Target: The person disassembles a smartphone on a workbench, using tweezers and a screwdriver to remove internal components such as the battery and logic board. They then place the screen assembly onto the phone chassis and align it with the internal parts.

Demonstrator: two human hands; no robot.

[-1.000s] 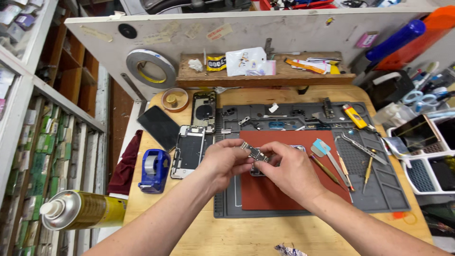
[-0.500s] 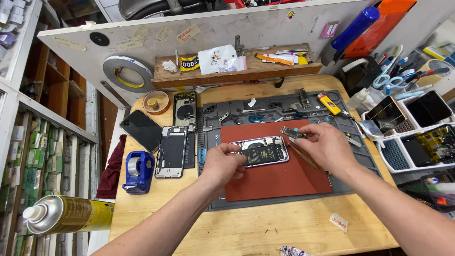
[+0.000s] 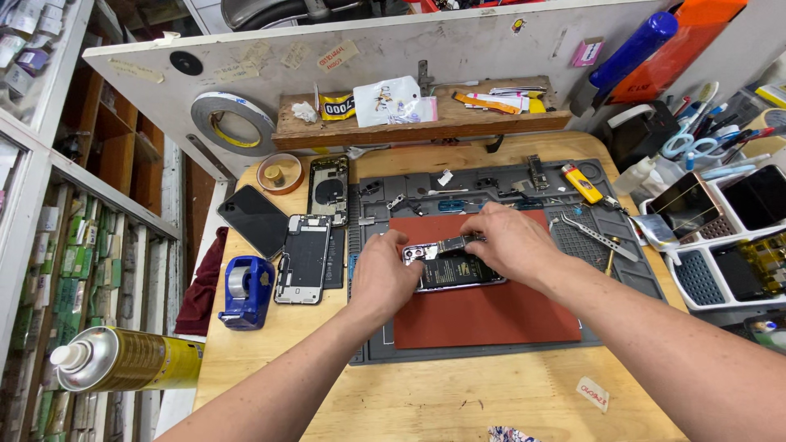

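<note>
- The wooden desk [image 3: 458,393] carried a grey work mat [image 3: 630,270] with a red pad [image 3: 491,315] laid on it.
- A gold spray can [image 3: 123,360] lay at the desk's left edge, near a blue tape dispenser [image 3: 244,290].
- The opened phone [image 3: 458,268] lay on the red pad, its insides facing up, between both hands.
- The left hand [image 3: 383,278] gripped the phone's left end, its fingers pressed against the frame.
- The right hand [image 3: 509,242] rested over the phone's upper edge, fingers curled down onto a part there; what they pinched could not be told.
- Tweezers [image 3: 598,233] lay on the mat, right of the hands.
- A yellow lighter [image 3: 581,182] lay above them.
</note>
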